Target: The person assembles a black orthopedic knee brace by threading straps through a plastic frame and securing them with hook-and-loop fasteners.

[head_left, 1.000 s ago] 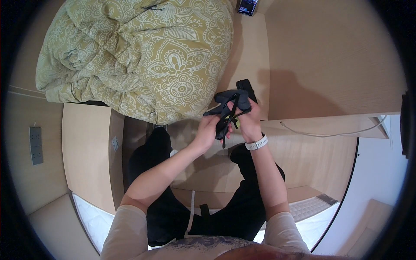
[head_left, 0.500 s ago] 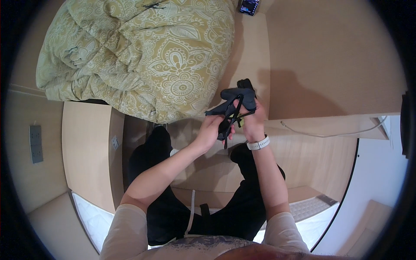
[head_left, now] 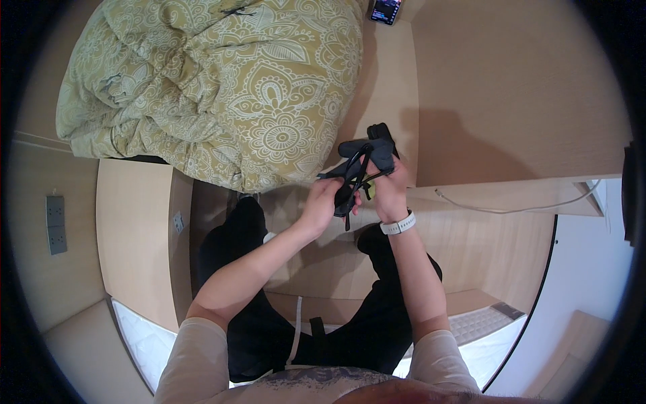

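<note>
My left hand (head_left: 320,205) is closed on a pair of black-framed glasses (head_left: 344,200), its fingers at the lens end. The thin dark arms of the glasses cross in front of my right hand (head_left: 392,190), which is bent around a dark grey cloth (head_left: 381,156). Part of the cloth stretches left over the glasses toward my left fingers. A small yellow-green patch shows between the hands; its kind is unclear. Just beyond the cloth is a black blocky object (head_left: 381,130); whether my right hand touches it is hidden.
A bunched yellow-green patterned duvet (head_left: 269,87) lies ahead to the left. A lit phone (head_left: 385,11) rests at the far end of a pale wooden surface (head_left: 397,74). To the right stands a brown board (head_left: 511,101), with a white cable (head_left: 498,209) below its edge.
Both hands have shifted very slightly left with the glasses and cloth. The glasses' arms are tilted a little differently; the grips look the same.
</note>
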Available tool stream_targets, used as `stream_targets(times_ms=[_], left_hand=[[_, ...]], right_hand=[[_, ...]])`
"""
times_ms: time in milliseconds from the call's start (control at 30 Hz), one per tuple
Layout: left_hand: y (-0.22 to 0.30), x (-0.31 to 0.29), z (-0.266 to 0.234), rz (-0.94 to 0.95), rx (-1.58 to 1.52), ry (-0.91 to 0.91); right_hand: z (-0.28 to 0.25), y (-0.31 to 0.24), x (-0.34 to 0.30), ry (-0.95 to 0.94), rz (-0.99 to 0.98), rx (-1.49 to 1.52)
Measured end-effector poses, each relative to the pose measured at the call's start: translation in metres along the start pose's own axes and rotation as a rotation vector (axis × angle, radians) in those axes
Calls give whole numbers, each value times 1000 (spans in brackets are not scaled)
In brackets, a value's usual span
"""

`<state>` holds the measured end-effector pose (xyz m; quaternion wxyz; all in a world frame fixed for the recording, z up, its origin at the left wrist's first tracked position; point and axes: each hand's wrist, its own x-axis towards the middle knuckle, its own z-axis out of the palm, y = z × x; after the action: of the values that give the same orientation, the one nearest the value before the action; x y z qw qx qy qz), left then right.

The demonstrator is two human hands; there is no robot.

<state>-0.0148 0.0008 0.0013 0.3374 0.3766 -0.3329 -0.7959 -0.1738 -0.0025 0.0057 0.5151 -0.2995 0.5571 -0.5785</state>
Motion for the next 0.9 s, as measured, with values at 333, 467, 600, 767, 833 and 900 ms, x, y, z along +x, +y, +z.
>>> stream_targets(times_ms=[333, 467, 600, 767, 833, 900], left_hand=[[7, -3, -1, -6, -30, 8], [7, -1, -1, -10, -22, -4], [4, 0, -3, -14, -36, -4], [5, 0, -5, -49, -12, 1], [3, 1, -7, -31, -7, -12], [1, 1, -9, -13, -2, -21]], right_hand=[[9, -19, -5, -149, 90, -32], [5, -13, -4, -101, 98, 64], [7, -18, -6, -138, 125, 78], [6, -12, -2, -109, 85, 48], [5, -9, -1, -97, 47, 27], [2, -9, 0, -145, 76, 43]])
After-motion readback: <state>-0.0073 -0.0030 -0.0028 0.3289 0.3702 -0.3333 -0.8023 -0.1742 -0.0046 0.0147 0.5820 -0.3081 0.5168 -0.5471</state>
